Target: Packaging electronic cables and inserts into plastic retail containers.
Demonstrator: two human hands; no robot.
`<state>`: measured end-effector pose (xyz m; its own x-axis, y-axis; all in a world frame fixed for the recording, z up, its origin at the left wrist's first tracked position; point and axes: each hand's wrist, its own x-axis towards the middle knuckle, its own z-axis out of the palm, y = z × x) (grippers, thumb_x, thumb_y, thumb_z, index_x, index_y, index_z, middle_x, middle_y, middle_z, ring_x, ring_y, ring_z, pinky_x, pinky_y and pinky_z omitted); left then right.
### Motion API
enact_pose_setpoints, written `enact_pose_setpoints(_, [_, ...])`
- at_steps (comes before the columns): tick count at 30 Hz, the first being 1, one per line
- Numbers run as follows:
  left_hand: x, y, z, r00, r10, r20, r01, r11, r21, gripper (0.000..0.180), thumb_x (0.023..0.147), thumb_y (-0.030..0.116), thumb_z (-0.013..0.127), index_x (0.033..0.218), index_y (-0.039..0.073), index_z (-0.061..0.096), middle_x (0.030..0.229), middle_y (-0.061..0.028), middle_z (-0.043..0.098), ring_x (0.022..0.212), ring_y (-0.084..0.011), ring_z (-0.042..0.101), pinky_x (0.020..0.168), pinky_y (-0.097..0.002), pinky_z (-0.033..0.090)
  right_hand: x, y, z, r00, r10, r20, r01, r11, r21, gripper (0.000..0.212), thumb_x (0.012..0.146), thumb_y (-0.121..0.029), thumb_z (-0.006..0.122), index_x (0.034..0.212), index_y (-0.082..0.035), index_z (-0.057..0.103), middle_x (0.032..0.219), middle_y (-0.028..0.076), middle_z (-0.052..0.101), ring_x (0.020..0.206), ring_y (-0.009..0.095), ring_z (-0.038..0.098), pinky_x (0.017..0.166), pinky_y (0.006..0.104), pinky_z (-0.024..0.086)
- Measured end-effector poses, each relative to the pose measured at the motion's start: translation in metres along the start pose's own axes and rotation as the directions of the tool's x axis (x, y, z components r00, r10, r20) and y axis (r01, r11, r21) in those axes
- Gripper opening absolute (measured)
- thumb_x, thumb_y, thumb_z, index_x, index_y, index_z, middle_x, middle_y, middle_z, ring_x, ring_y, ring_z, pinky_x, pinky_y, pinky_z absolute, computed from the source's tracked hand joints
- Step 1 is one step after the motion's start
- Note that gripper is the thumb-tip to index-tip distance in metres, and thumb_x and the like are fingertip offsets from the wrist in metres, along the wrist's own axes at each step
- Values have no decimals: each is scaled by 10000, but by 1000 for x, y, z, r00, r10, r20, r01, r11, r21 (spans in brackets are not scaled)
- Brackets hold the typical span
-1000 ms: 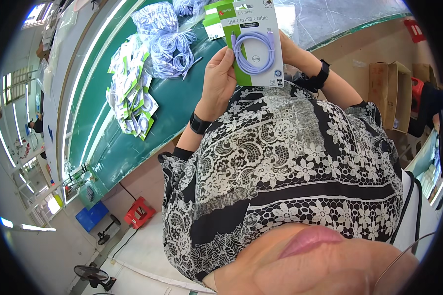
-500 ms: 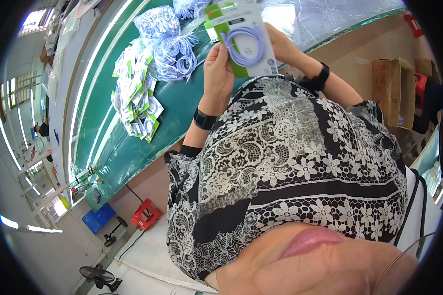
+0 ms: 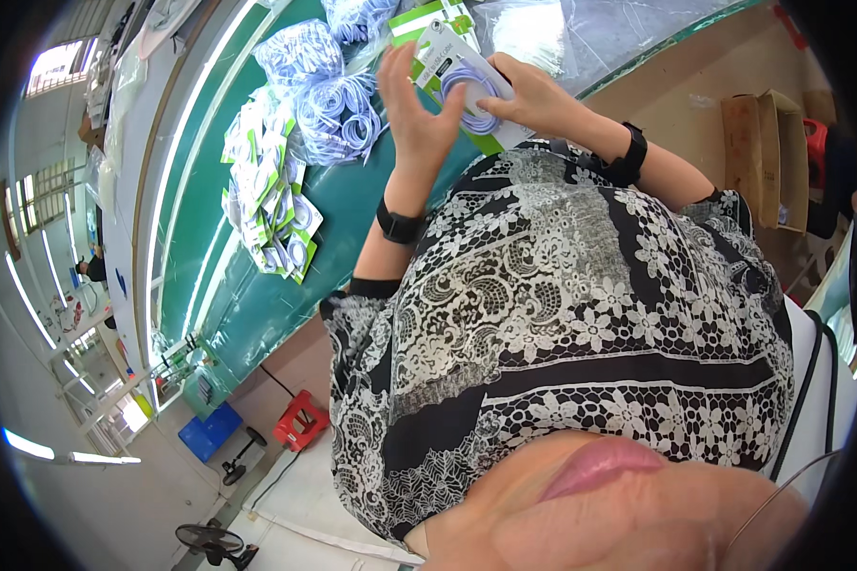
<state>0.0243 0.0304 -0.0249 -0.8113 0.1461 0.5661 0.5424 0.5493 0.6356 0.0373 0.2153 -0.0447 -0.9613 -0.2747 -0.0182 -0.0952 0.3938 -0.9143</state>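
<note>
My right hand pinches the lower right side of a green-and-white packaging card that carries a coiled pale purple cable. At the card's left side my left hand is open, its fingers stretched upward. The left thumb reaches across to the coil; whether it touches cannot be made out. To the left on the green tabletop lies a heap of carded cables. Beyond that heap are bundles of loose purple coiled cables, some in clear bags.
Another green-and-white card lies behind the held one, beside a clear bag with white contents. Cardboard boxes stand on the floor at right. A red stool, a blue bin and a fan are at lower left.
My left hand has let go of the card's left edge and spread its fingers. The card has turned and tilted, with my right hand now in front of its right edge.
</note>
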Motion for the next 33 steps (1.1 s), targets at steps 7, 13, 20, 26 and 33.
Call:
enact_pose_setpoints(7, [-4, 2, 7, 974, 128, 189, -145, 986, 82, 598, 692, 100, 717, 1221, 7, 456, 1086, -136, 549, 1071, -317, 498, 957, -408, 380, -6, 6, 15, 990, -133, -39, 132, 991, -20, 390, 825, -203, 625, 1136, -17, 483, 935, 159, 584, 864, 301, 584, 773, 369, 457])
enact_pose_setpoints(13, [-12, 4, 6, 960, 87, 265, -129, 981, 147, 543, 705, 132, 705, 1181, 11, 473, 994, -125, 547, 949, -303, 507, 873, -407, 401, -12, -4, 14, 986, -160, -38, 159, 987, -39, 277, 831, -170, 588, 1029, -17, 469, 900, 177, 561, 822, 301, 576, 734, 386, 449])
enact_pose_setpoints(20, [-20, -5, 7, 956, -142, 257, 126, 989, 78, 592, 692, 186, 747, 1186, 12, 471, 993, -135, 526, 963, -305, 491, 852, -405, 408, -9, -2, 13, 990, -140, -11, 140, 990, 27, 265, 817, -163, 590, 1009, -15, 483, 848, 169, 561, 780, 274, 562, 715, 376, 449])
enact_pose_setpoints(26, [-21, -24, 1, 967, -251, -42, 241, 956, -164, 652, 733, 225, 776, 1239, 8, 427, 1068, -119, 525, 1076, -257, 492, 873, -385, 431, 19, 23, -7, 997, -49, -52, 60, 969, 240, 354, 887, -201, 593, 1159, 8, 509, 973, 63, 602, 889, 97, 553, 776, 258, 461])
enact_pose_setpoints(33, [-34, 4, 22, 666, -472, 578, 660, 11, -751, 368, 959, 164, 504, 1276, 32, 373, 1210, -103, 532, 1050, -232, 584, 863, -397, 521, 20, 11, 1, 985, -139, -104, 156, 972, 177, 368, 881, -178, 604, 1196, -15, 507, 1050, 57, 586, 955, 136, 552, 789, 274, 472])
